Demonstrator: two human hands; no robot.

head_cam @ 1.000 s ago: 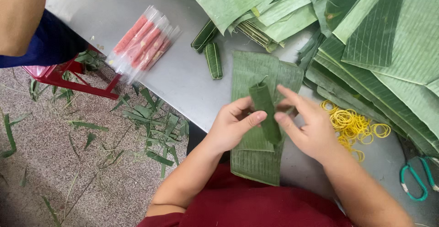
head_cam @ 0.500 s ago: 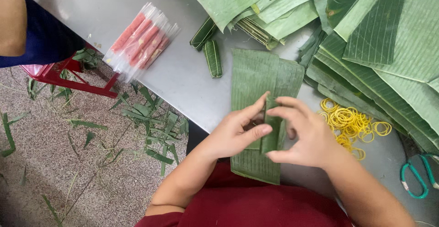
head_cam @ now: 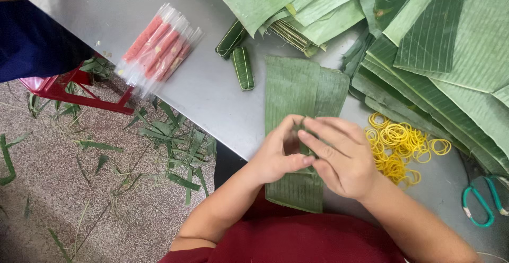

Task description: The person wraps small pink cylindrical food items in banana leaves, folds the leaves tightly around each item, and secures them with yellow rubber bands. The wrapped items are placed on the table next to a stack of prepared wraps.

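Left hand (head_cam: 278,157) pinches the small leaf-wrapped roll (head_cam: 302,136) against the banana-leaf strip (head_cam: 294,91) beneath both hands; right hand (head_cam: 342,159) closes fingers over it. Yellow rubber bands (head_cam: 400,146) lie just right. Loosened pressure could let the fold spring open.

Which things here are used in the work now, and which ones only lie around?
In use: left hand and right hand, both on the leaf strip and a small leaf roll, mostly hidden between them.

Lying about: rubber bands, scissors, red sticks in plastic, two wrapped rolls, leaf pile.
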